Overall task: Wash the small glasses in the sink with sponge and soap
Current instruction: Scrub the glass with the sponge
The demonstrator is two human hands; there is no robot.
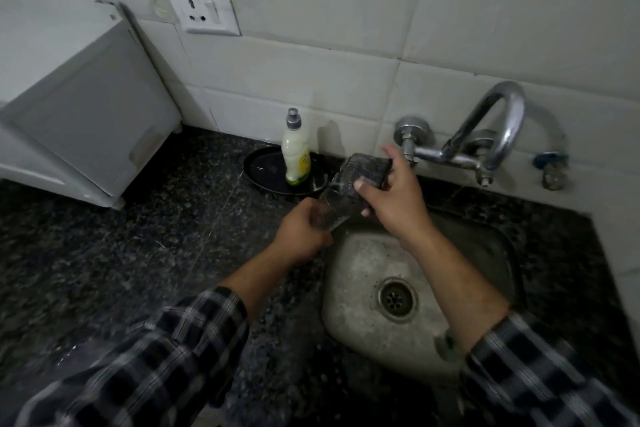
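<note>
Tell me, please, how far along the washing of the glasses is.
Done: no washed glass shows anywhere. In hand: the left hand grips one glass, tilted above the sink, while the right hand holds the sponge at its mouth. Left: rinsing; no water shows at the tap. No other glasses are in view.

soap bottle (295, 152) left of tap (485, 139).

Dim, soft, edges warped and blurred
</note>
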